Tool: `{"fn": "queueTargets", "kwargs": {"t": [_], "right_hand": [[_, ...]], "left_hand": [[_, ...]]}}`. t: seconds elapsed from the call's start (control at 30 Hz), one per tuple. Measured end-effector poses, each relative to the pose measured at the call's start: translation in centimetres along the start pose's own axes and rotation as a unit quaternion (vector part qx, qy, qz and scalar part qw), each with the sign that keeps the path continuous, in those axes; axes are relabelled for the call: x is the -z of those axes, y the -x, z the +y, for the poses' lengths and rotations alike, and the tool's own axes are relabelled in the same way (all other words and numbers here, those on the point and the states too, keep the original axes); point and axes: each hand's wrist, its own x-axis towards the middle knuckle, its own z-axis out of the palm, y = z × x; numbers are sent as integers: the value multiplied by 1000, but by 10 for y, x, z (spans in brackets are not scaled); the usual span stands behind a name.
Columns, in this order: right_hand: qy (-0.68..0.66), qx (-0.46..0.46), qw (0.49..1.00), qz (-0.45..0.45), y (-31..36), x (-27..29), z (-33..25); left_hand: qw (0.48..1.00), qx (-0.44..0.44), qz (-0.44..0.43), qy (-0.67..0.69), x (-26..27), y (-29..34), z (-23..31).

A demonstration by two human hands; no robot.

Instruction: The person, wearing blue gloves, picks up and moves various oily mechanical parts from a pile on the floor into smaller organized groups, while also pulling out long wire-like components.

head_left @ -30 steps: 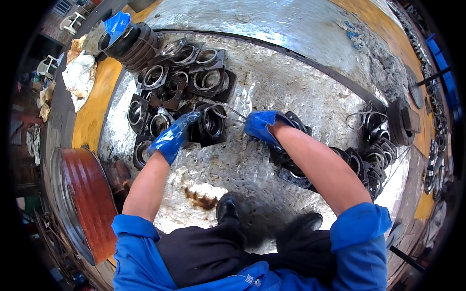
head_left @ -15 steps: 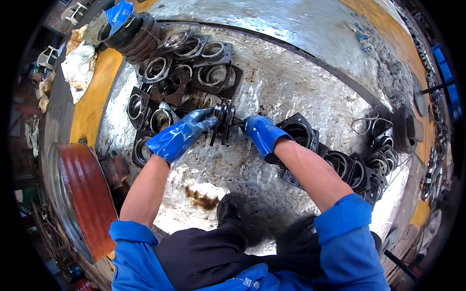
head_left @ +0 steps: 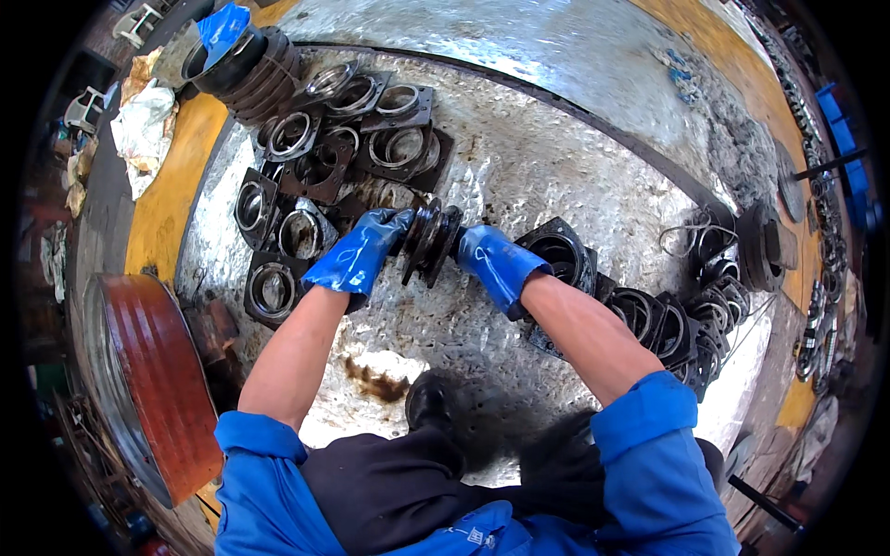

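Both my hands wear blue rubber gloves. Between them is a black, oily, ribbed metal part (head_left: 430,243), made up of several flange-like plates side by side and held off the floor. My left hand (head_left: 368,250) is closed on its left end, fingers curled against the plates. On the opposite end my right hand (head_left: 494,264) is closed too, with its fingertips partly hidden behind the part. Left of and beyond my left hand lie several square metal flanges (head_left: 394,153) with round openings. Close to my right forearm is another dark flange (head_left: 560,250).
More ringed flanges (head_left: 640,315) run in a row to the right. A stack of dark round rings (head_left: 264,79) stands at the far left, with a blue plastic sheet (head_left: 222,32) on top. A red-brown drum (head_left: 162,380) is at left, and a wire coil (head_left: 695,232) at right.
My left hand has come in closer and its fingers have curled onto the part's end. The part has turned a little, showing more of its plates. My right hand has shifted slightly left.
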Motion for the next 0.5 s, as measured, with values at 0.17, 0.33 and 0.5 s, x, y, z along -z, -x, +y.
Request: {"fn": "queueTargets", "kwargs": {"t": [0.17, 0.33, 0.5], "right_hand": [[-210, 18, 977, 46, 13, 5, 16], [58, -90, 993, -48, 101, 146, -25], [-130, 150, 980, 35, 131, 182, -32]], "left_hand": [[999, -18, 29, 1, 4, -13, 1], [974, -136, 69, -166, -8, 4, 42], [972, -227, -36, -54, -50, 29, 92]]}}
